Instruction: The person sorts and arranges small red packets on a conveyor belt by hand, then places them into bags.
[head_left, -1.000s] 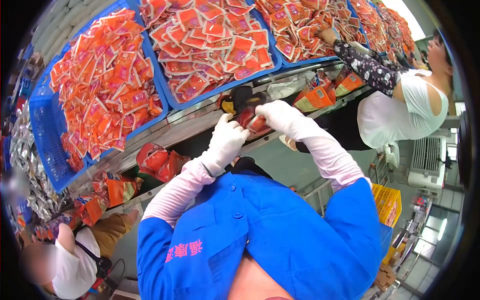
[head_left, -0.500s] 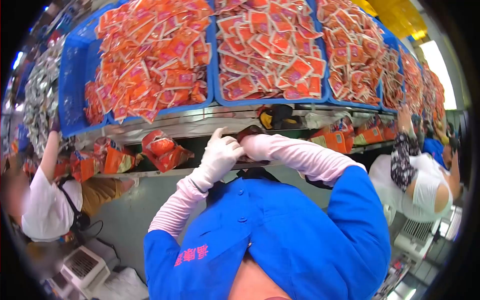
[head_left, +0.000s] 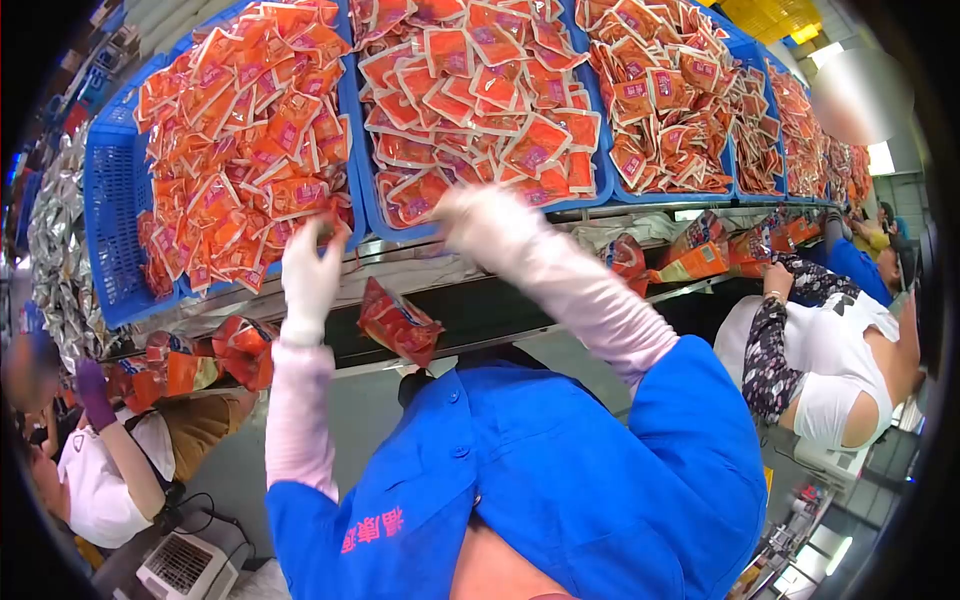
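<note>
My left hand (head_left: 312, 275), in a white glove, is at the front right corner of the left blue crate (head_left: 115, 220). Its thumb and fingers curve apart beside the orange-red sachets (head_left: 235, 200), and I see nothing held between them. Over the front edge of the middle blue crate (head_left: 395, 232), my right hand (head_left: 490, 225) is smeared by motion, close to the sachets (head_left: 540, 140) there. Whether it holds one cannot be made out. A red printed pouch (head_left: 400, 322) stands tilted on the dark conveyor between my two hands.
More pouches (head_left: 243, 350) line the belt to the left, and others (head_left: 695, 255) to the right. Another crate of sachets (head_left: 660, 100) stands at the right. Silver packets (head_left: 65, 240) are piled at far left. Co-workers (head_left: 110, 470) (head_left: 820, 350) stand on both sides.
Both hands have parted from near my chest and reached forward, the left to the left crate, the right to the middle crate. The view has shifted, and the pouch appears farther right.
</note>
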